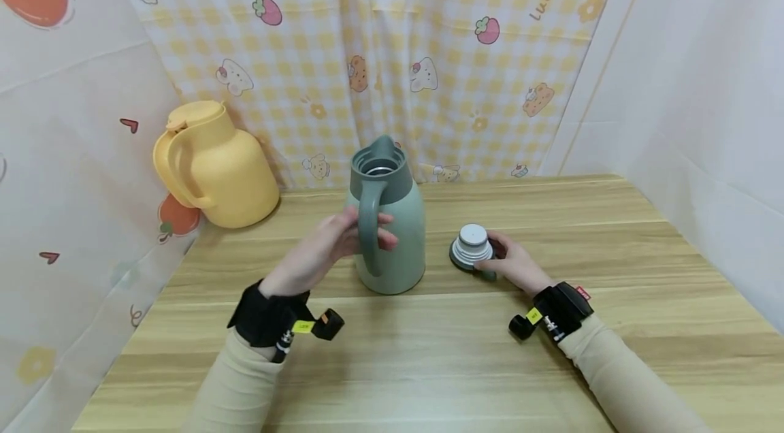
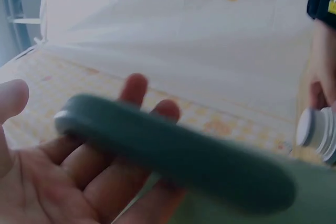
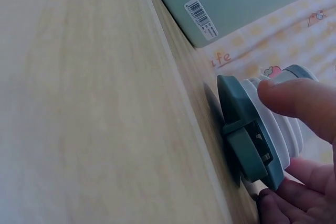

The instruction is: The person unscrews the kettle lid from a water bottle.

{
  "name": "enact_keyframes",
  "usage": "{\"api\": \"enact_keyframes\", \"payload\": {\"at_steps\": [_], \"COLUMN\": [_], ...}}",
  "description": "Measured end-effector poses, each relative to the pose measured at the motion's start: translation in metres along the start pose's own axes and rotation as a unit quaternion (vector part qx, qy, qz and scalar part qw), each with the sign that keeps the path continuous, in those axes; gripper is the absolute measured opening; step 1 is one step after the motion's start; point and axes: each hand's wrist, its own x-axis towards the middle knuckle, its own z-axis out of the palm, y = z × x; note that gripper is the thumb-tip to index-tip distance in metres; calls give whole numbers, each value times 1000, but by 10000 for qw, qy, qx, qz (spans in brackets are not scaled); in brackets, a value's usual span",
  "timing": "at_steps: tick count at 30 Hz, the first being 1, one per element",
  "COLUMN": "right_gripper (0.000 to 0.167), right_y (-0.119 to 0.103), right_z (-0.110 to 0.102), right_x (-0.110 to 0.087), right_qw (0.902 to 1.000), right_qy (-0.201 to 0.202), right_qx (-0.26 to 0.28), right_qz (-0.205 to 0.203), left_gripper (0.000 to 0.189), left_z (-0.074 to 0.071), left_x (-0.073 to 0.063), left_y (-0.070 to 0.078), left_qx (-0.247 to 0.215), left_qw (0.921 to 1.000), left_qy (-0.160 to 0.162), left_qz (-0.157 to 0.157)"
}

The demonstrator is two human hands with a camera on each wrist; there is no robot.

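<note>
A light-green thermos jug (image 1: 398,242) stands upright on the wooden table, its mouth uncovered. My left hand (image 1: 331,242) has its fingers through the dark-green jug handle (image 2: 173,153). Those fingers are only loosely bent behind the handle, and the thumb (image 2: 13,100) stands apart from it. To the right of the jug, the jug lid (image 1: 473,247) lies upside down, white stopper upward. My right hand (image 1: 514,263) holds this lid between thumb and fingers. In the right wrist view the lid's green rim and lever (image 3: 247,153) show close to the tabletop.
A yellow jug (image 1: 226,167) stands at the table's back left corner. Behind the table hangs a yellow checked curtain (image 1: 392,79), with white sheets at both sides. Each wrist wears a black strap with a small camera.
</note>
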Motion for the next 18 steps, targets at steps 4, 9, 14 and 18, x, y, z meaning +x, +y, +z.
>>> {"api": "enact_keyframes", "payload": {"at_steps": [4, 9, 14, 18], "right_gripper": [76, 73, 73, 73], "right_y": [0, 2, 2, 2], "right_z": [0, 2, 2, 0], "right_x": [1, 2, 1, 0], "right_qw": [10000, 9999, 9998, 9996], "right_qy": [55, 113, 61, 77], "right_qx": [40, 115, 183, 248], "right_qz": [56, 42, -22, -61], "left_gripper": [76, 76, 68, 50], "left_z": [-17, -26, -23, -14], "left_x": [-5, -11, -12, -4], "left_y": [5, 7, 5, -2], "left_qx": [-16, -136, 72, 179], "left_qw": [9995, 9993, 10000, 9996], "left_qy": [-327, -347, -13, 233], "left_qz": [13, 62, 27, -37]}}
